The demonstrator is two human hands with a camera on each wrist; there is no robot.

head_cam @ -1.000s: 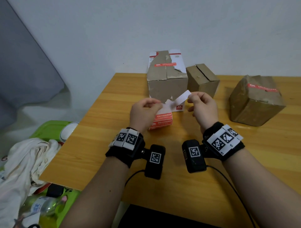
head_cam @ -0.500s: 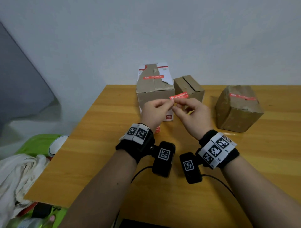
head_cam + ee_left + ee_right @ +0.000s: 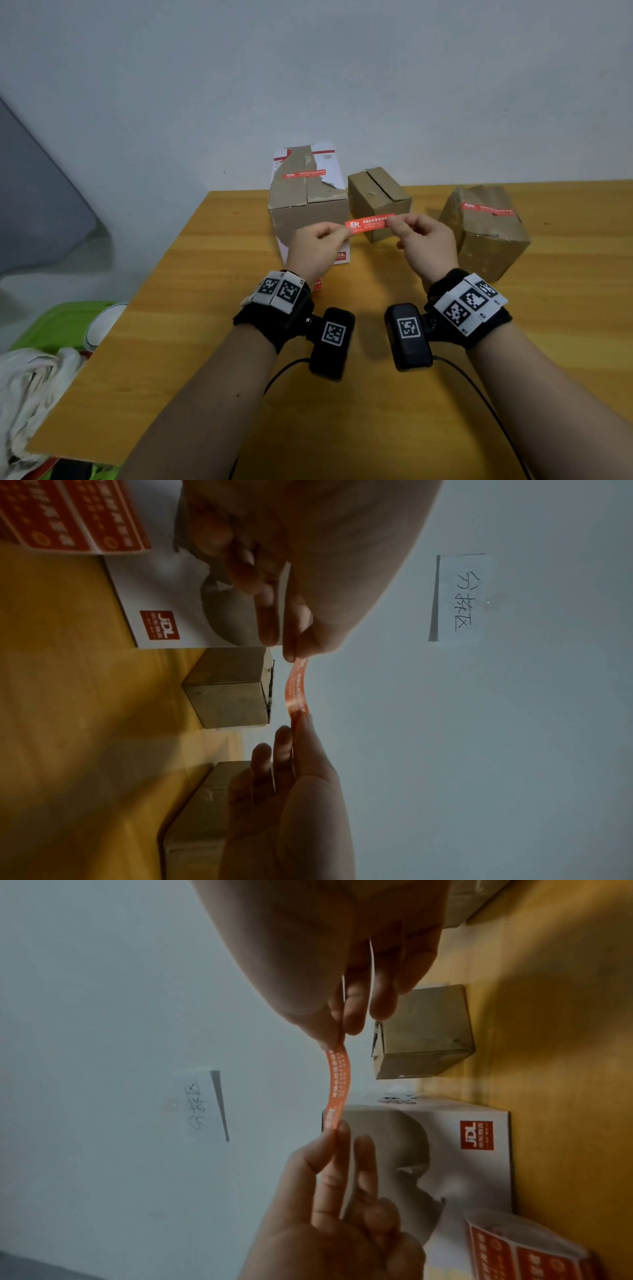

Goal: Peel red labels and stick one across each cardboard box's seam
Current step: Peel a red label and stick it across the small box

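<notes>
A red label (image 3: 368, 222) is stretched flat between both hands above the table, just in front of the small middle box (image 3: 376, 192). My left hand (image 3: 342, 232) pinches its left end and my right hand (image 3: 394, 222) pinches its right end. The wrist views show the same: the label (image 3: 297, 691) (image 3: 337, 1085) bows slightly between thumb and forefinger pinches. The small box's top seam gapes and bears no label. The large torn box (image 3: 308, 205) and the right box (image 3: 486, 236) each carry a red label on top. The label roll (image 3: 527, 1250) lies by the large box.
The wooden table (image 3: 205, 342) ends at its left edge, with a green bin (image 3: 58, 325) and white cloth (image 3: 30, 387) on the floor beside it. A handwritten paper note (image 3: 459, 599) is stuck on the wall behind the boxes.
A second ago both hands were pulling the label off the roll's white backing. Now the roll lies on the table and the freed label is spread wider between my hands.
</notes>
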